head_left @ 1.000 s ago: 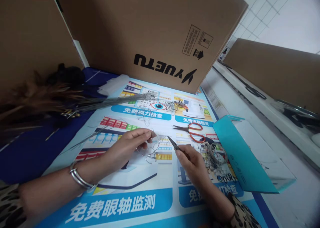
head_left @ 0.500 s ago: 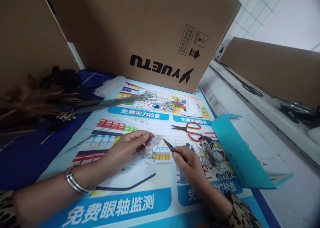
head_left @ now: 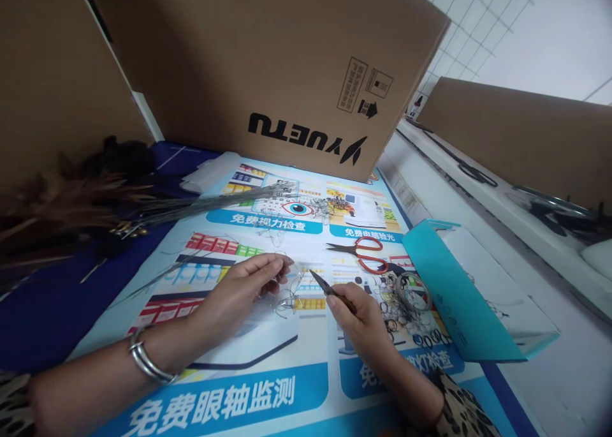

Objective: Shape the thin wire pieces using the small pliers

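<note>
My left hand (head_left: 258, 281) is pinched on thin wire (head_left: 299, 272), whose fine loops reach right from its fingertips. Wrapped round a dark pointed tool (head_left: 322, 284), like slim pliers, my right hand (head_left: 356, 309) points its tip left toward the wire, a small gap between them. Below the left fingertips lies a small tangle of wire bits (head_left: 285, 306). Red-handled scissors (head_left: 366, 252) rest beyond my right hand, blades to the left. Beside them are a roll of tape or wire (head_left: 414, 291) and a pile of small rings and wire pieces (head_left: 399, 316).
A teal box (head_left: 459, 296) lies open at the right. Long thin wires (head_left: 229, 199) and dark feathery stems (head_left: 57, 214) lie at the left. A large cardboard box (head_left: 268, 54) stands behind the printed mat (head_left: 310, 418). Another wire tangle (head_left: 320, 207) lies near it.
The view has shifted slightly. Both hands keep nearly the same pose, with the wire in the left and the dark tool in the right.
</note>
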`<state>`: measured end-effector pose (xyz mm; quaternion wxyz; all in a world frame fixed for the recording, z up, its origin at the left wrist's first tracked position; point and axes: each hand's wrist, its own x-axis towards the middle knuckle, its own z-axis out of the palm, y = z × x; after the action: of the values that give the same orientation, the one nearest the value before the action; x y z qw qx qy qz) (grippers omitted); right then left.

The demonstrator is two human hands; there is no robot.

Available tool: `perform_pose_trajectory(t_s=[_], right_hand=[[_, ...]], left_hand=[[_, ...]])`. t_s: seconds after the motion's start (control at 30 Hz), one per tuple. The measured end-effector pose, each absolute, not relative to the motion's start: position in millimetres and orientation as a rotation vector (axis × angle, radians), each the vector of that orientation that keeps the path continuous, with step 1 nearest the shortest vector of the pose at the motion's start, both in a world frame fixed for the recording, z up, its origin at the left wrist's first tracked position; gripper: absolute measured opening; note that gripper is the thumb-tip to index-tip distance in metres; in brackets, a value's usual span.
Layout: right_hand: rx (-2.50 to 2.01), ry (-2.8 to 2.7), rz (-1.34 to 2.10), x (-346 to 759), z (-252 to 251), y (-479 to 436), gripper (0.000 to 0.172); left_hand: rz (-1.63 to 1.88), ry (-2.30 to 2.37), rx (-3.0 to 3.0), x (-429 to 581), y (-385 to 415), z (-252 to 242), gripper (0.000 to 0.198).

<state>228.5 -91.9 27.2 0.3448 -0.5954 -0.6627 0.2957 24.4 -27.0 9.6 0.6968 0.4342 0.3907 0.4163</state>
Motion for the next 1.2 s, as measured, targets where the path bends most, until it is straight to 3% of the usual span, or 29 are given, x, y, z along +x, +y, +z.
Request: perform_pose_trajectory(t_s=[0.63, 0.9, 1.2], right_hand=[[-1.551, -1.596, 0.947, 227.7, 25.8, -92.1, 0.023], [-1.547, -1.609, 0.924, 228.4, 26.0, -91.7, 0.022], [-1.533, -1.578, 0.954, 227.6, 27.0, -92.6, 0.019]], left_hand=[[0.878, 0.815, 1.004, 27.0, -31.2, 15.3, 0.017], [0.862, 0.867, 1.006, 28.3, -31.5, 12.2, 0.031], [0.79, 0.916, 1.164, 26.3, -29.4, 7.2, 0.022]])
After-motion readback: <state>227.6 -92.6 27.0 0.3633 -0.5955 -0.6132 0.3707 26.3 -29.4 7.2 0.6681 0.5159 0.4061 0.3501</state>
